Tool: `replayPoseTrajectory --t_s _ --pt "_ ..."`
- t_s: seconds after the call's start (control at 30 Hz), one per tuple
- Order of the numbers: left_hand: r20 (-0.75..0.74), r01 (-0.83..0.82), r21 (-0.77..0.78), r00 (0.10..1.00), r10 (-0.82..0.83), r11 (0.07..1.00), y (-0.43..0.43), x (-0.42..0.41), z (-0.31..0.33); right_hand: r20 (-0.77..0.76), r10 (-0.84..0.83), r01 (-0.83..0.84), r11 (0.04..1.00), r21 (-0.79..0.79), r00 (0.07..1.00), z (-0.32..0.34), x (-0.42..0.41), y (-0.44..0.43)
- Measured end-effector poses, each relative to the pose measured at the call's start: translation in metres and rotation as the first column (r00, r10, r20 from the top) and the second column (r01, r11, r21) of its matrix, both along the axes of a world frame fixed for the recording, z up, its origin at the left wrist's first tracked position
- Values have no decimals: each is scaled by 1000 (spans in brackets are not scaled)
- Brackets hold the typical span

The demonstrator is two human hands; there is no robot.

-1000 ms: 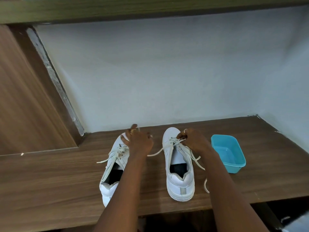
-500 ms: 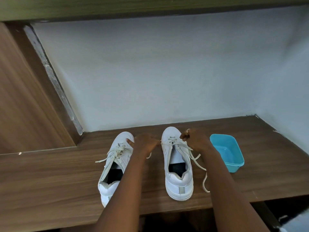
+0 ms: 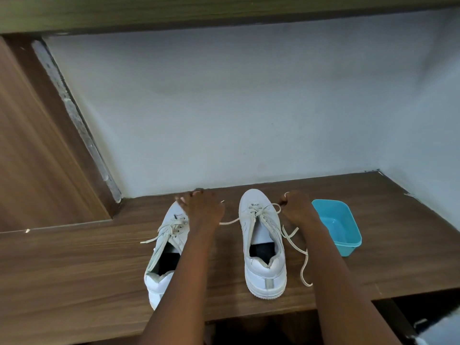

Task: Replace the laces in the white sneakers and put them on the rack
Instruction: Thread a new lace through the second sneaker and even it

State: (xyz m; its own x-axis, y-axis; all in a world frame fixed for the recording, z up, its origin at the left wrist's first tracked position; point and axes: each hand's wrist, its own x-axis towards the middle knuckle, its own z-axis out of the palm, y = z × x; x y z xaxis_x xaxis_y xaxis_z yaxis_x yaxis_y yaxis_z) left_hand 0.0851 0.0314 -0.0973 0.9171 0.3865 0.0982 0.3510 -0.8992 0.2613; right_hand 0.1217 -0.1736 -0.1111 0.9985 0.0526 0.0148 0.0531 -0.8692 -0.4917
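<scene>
Two white sneakers stand toes-away on the wooden shelf (image 3: 74, 270). The left sneaker (image 3: 159, 260) is tilted and laced, with my left forearm crossing over it. The right sneaker (image 3: 263, 247) has a cream lace (image 3: 296, 245) hanging loose off its right side onto the shelf. My left hand (image 3: 202, 209) hovers by the left sneaker's toe and holds the other end of that lace, which runs taut from the right sneaker's front eyelets. My right hand (image 3: 296, 207) pinches the lace just to the right of the right sneaker's toe.
A small blue plastic tub (image 3: 341, 227) sits right of my right hand, close to the trailing lace. A white wall closes the back and right side. A wooden panel (image 3: 37, 158) rises on the left and a board (image 3: 224, 11) runs overhead.
My left hand has moved away from the right sneaker, drawing the lace end out to the left. My right hand has shifted right, off the shoe's toe, still on the lace.
</scene>
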Motion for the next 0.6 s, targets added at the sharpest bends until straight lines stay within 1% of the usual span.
replayPoseTrajectory --t_s 0.03,0.07,0.1,0.17,0.2,0.23,0.3,0.43,0.53,0.6 --pt "-57 100 20 993 -99 995 -6 3 -1 2 -5 5 1000 1 1000 -1 1 1" --pt "-94 191 -16 977 -192 981 -11 4 -3 3 -10 10 1000 6 1000 -2 1 2" --pt "-108 263 -94 956 -273 960 -15 4 -6 2 -16 16 1000 7 1000 -3 2 2" --pt "-88 334 -264 926 -368 905 -21 3 -14 -9 -18 18 1000 -8 1000 -5 2 4" --pt "-75 348 -295 920 -384 890 -22 2 -16 -15 -14 14 1000 -14 1000 -6 3 5" --pt "-72 353 -280 919 -387 892 -24 1 -16 -19 -11 11 1000 -17 1000 -7 4 5" --pt "-71 353 -199 925 -372 914 -25 1 -13 -15 -9 8 1000 -19 1000 -7 5 5" --pt "34 333 -159 943 -332 929 -24 -1 -8 -11 -5 5 1000 8 1000 -8 7 5" --pt "84 291 -28 954 -288 956 -20 -3 -6 -5 3 -3 1000 23 1000 -8 7 6" --pt "128 240 23 962 -241 970 -13 -4 -5 -5 0 0 1000 22 1000 -9 7 6"
